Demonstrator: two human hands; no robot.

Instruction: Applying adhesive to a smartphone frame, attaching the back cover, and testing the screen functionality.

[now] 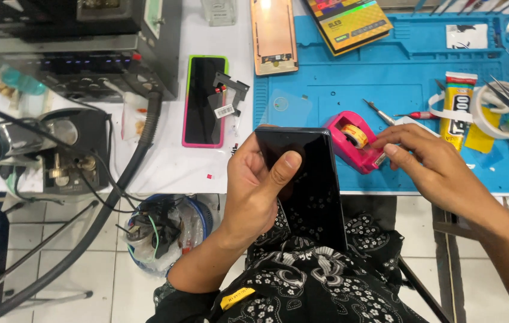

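My left hand (pixel 258 185) grips a black phone (pixel 311 185) with a dark screen, thumb pressed on its glass, held over my lap at the table's front edge. My right hand (pixel 431 167) reaches onto the blue work mat (pixel 398 78) and its fingertips touch the pink tape dispenser (pixel 350 140), which carries a small yellowish roll of tape. The dispenser sits just right of the phone's top corner.
A phone in a pink-and-green case (pixel 204 101) with a small black part on it lies on the white table. A copper-coloured phone frame (pixel 273 36), a glue tube (pixel 458 107), tape rolls (pixel 494 110), tweezers and a soldering station (pixel 81 54) surround the mat. A bin (pixel 164 233) stands below.
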